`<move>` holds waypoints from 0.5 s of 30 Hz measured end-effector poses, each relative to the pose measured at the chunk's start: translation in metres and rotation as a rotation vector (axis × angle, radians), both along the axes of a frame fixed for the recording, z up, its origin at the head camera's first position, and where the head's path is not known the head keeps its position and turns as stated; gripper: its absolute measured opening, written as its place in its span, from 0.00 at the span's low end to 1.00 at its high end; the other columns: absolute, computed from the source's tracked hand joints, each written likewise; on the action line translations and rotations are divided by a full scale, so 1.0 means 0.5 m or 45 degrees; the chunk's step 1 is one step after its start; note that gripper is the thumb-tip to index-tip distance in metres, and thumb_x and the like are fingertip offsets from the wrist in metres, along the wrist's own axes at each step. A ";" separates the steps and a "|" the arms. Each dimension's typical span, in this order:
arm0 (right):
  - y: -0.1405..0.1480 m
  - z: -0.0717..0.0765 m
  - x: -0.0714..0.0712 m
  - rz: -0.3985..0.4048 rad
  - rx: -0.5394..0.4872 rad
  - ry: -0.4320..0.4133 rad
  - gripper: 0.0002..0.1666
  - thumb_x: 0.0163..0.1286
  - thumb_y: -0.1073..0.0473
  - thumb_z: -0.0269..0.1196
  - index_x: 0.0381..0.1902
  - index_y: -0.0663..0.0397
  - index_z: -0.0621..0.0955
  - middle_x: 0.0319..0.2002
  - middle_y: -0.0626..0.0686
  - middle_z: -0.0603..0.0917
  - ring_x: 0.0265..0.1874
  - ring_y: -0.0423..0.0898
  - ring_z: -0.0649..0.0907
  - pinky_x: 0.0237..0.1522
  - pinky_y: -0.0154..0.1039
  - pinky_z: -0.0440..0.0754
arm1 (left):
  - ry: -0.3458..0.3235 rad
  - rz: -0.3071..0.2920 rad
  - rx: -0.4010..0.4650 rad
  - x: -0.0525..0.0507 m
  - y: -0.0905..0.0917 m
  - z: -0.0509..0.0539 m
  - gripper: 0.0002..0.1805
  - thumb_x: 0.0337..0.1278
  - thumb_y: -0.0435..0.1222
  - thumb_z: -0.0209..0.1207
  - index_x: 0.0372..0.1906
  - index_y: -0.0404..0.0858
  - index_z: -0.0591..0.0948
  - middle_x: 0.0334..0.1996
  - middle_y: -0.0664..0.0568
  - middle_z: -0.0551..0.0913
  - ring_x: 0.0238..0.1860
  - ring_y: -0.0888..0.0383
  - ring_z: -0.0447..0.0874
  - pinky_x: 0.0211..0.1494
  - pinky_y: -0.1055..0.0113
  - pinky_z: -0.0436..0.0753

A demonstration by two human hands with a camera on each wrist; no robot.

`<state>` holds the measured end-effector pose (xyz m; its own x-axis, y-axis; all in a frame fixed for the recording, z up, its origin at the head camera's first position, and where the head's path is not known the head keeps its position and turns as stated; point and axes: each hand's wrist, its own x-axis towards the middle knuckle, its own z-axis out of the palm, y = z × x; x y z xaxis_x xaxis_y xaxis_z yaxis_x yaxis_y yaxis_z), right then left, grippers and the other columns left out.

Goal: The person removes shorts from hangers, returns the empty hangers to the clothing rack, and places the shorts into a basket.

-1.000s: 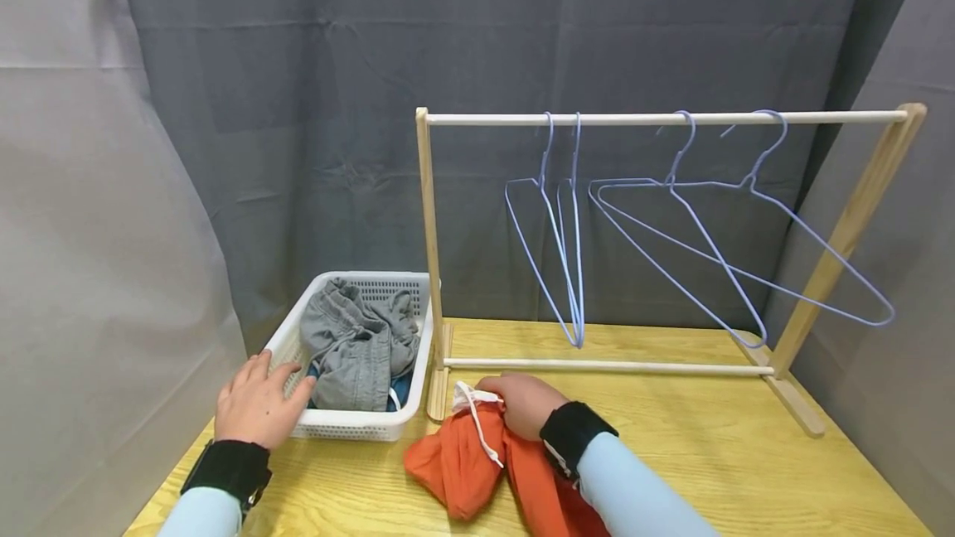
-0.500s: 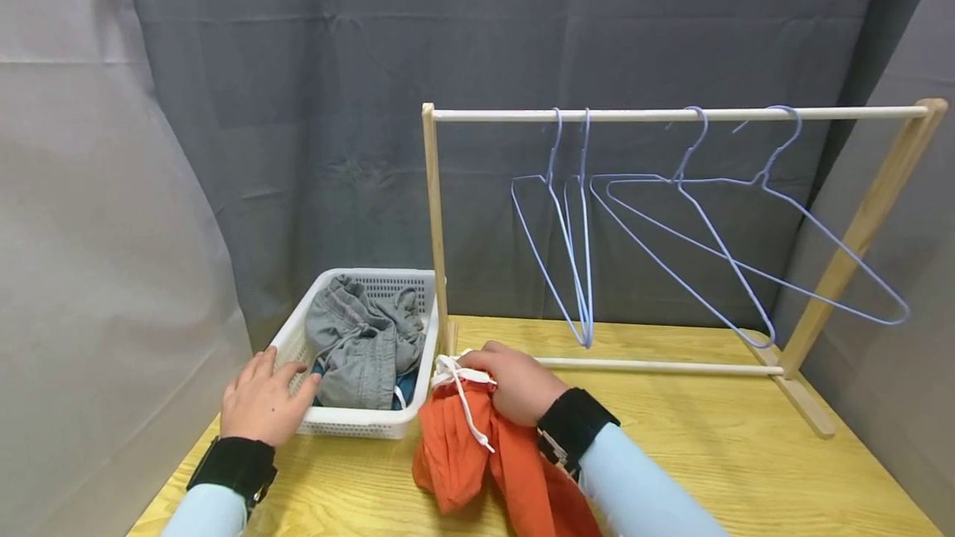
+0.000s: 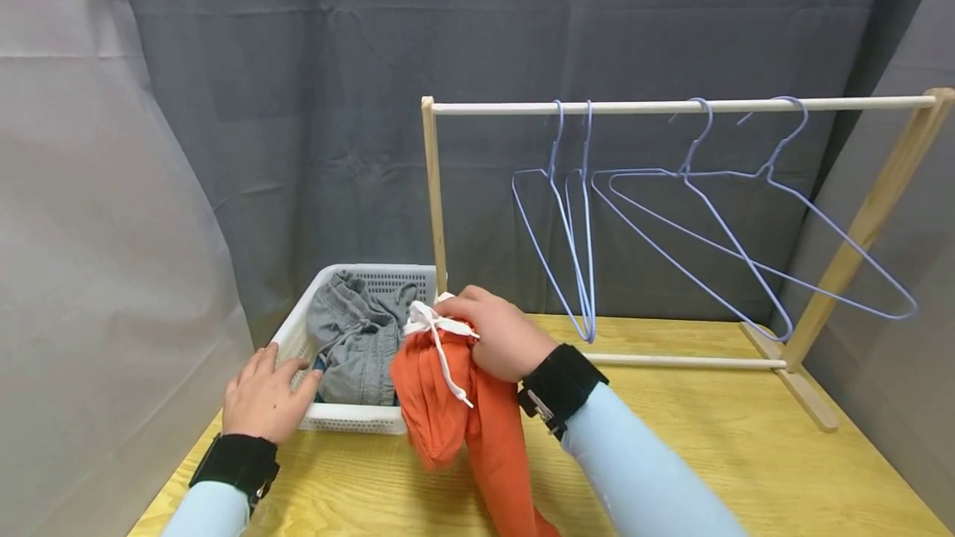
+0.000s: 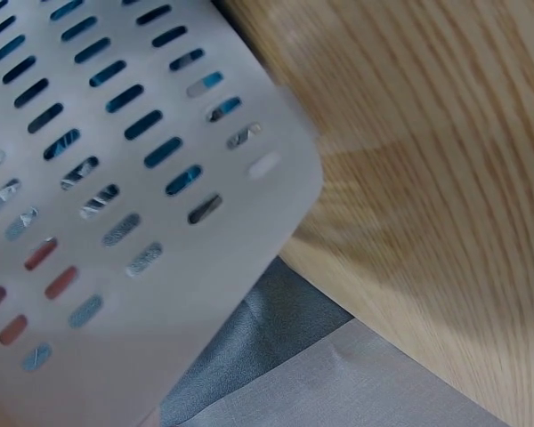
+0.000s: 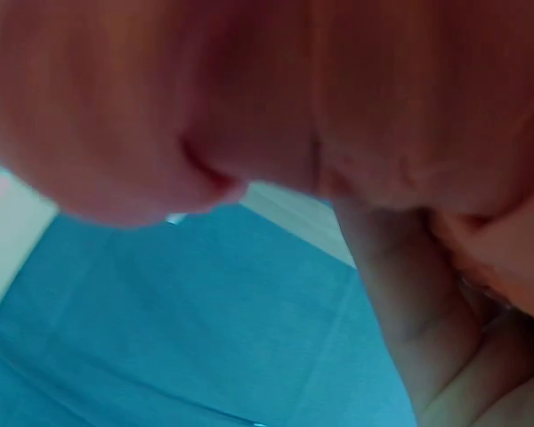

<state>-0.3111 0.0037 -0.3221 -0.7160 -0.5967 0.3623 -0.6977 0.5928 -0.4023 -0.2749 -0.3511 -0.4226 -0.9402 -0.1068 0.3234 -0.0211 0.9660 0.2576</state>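
My right hand grips a pair of orange drawstring pants near the white waistband, where a white cord is tied in a bow. One leg hangs down past the lower edge of the head view. The bundle overlaps the right side of the white basket. At the basket's near left corner rests my left hand, its fingers lying along the rim and the thumb apart. Grey cloth bottoms lie crumpled inside, over something blue. The left wrist view shows the slotted basket wall; fingers fill the top of the right wrist view.
A wooden rack stands on the yellow wood-grain table. Several lavender hangers hang from its white top bar. The lower bar runs close above the table. Grey cloth encloses the back and sides.
My right hand has lifted the orange pants up and leftward, from beside the rack's foot to the basket's right edge. The left hand stays on the basket. The head view has shifted slightly.
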 end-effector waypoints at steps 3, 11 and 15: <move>-0.014 0.033 -0.003 -0.041 -0.038 0.030 0.40 0.54 0.79 0.55 0.60 0.38 0.81 0.48 0.45 0.76 0.42 0.44 0.79 0.41 0.37 0.80 | 0.012 0.001 -0.001 0.001 -0.003 0.000 0.30 0.72 0.58 0.49 0.58 0.39 0.83 0.72 0.29 0.62 0.72 0.31 0.54 0.63 0.27 0.56; -0.053 0.109 -0.023 -0.142 -0.282 0.135 0.36 0.58 0.76 0.58 0.62 0.42 0.80 0.49 0.50 0.76 0.43 0.49 0.78 0.43 0.40 0.82 | 0.003 0.016 -0.019 0.002 -0.002 0.005 0.29 0.71 0.57 0.51 0.59 0.39 0.82 0.72 0.30 0.62 0.73 0.31 0.54 0.64 0.27 0.56; -0.066 0.145 -0.040 -0.195 -0.377 0.205 0.33 0.62 0.72 0.59 0.63 0.44 0.80 0.52 0.52 0.76 0.46 0.50 0.79 0.47 0.42 0.82 | 0.009 0.026 -0.020 0.001 0.004 0.006 0.28 0.71 0.56 0.53 0.59 0.39 0.82 0.72 0.29 0.63 0.73 0.31 0.55 0.65 0.27 0.56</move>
<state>-0.3311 -0.0294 -0.2498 -0.7083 -0.3397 0.6187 -0.6785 0.5696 -0.4640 -0.2746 -0.3491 -0.4194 -0.9356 -0.1211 0.3317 -0.0393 0.9693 0.2429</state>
